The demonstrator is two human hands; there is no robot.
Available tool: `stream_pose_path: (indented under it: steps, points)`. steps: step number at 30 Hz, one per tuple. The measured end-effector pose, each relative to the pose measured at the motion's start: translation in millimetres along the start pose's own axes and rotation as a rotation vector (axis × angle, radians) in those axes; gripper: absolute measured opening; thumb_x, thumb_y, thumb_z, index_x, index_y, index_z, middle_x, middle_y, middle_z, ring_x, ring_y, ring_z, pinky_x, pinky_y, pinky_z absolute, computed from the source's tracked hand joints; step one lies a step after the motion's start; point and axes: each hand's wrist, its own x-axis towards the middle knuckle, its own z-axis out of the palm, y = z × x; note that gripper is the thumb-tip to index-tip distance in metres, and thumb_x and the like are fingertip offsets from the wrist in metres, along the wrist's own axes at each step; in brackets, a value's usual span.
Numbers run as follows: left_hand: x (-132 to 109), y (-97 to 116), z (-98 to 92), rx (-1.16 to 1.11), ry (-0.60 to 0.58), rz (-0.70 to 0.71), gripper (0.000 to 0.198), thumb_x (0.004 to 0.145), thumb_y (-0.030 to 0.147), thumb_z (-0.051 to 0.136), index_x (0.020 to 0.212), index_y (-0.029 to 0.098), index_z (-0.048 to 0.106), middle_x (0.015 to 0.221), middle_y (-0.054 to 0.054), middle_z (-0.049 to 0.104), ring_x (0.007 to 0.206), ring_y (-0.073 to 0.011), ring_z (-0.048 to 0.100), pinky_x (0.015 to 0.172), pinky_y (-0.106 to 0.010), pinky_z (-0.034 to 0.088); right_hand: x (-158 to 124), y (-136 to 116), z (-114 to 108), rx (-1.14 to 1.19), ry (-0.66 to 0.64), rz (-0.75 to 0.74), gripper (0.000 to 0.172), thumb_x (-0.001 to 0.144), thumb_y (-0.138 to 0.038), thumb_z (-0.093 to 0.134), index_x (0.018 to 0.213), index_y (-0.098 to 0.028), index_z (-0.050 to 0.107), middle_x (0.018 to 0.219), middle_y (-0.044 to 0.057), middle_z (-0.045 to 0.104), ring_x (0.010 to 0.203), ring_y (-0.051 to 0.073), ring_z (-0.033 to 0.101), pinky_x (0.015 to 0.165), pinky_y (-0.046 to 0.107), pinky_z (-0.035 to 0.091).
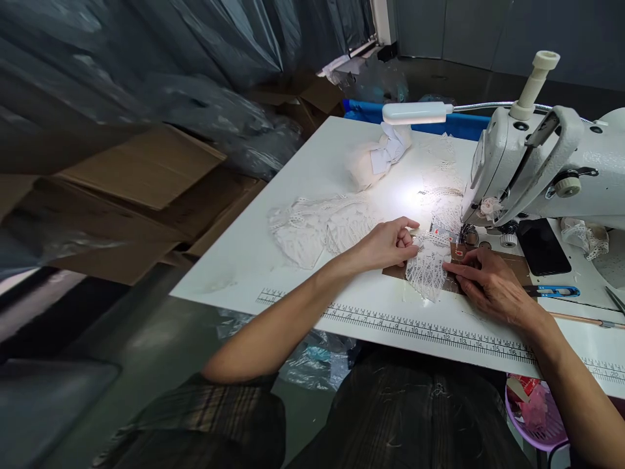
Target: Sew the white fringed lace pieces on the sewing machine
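A piece of white lace fabric (428,268) lies in front of the presser foot of a white sewing machine (525,159), partly over a brown plate (512,266). My left hand (390,243) is closed at the left edge of the lace, thumb and fingers pinched together on it. From the other side, my right hand (493,283) rests palm down with the fingers stretched out, the index fingertip touching the lace's right edge. More lace (442,185) runs back behind the needle area. The needle tip itself is too small to make out.
Gathered lace pieces (322,225) and a bundle with a white tie (378,159) lie left on the white table (244,260). A phone (543,246), blue thread snips (556,291) and a lamp (417,113) are near the machine. Cardboard boxes (141,169) stand left; a purple basket (541,430) below.
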Motion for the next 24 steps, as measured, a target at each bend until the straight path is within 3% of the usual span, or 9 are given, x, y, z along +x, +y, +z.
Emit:
stream_pose_path:
  steps: [16,24]
  points:
    - [2,-5,-0.4,-0.075,0.003,-0.016,0.043,0.086,0.019,0.06,0.128,0.015,0.05,0.077,0.003,0.06,0.062,-0.0112,0.06,0.06,-0.027,0.055,0,-4,8,-0.116,0.036,0.014,0.036,0.097,-0.027,0.046,0.128,-0.032,0.064,0.102,0.01,0.056,0.086,0.02,0.053,0.076,0.036,0.048]
    - [3,-11,-2.9,-0.015,0.012,0.078,0.039,0.09,0.03,0.058,0.126,0.015,0.052,0.073,0.002,0.061,0.058,-0.0108,0.059,0.054,-0.024,0.053,-1,-3,11,-0.145,0.069,0.011,0.035,0.098,-0.028,0.045,0.126,-0.032,0.066,0.105,0.01,0.056,0.089,0.02,0.055,0.078,0.036,0.049]
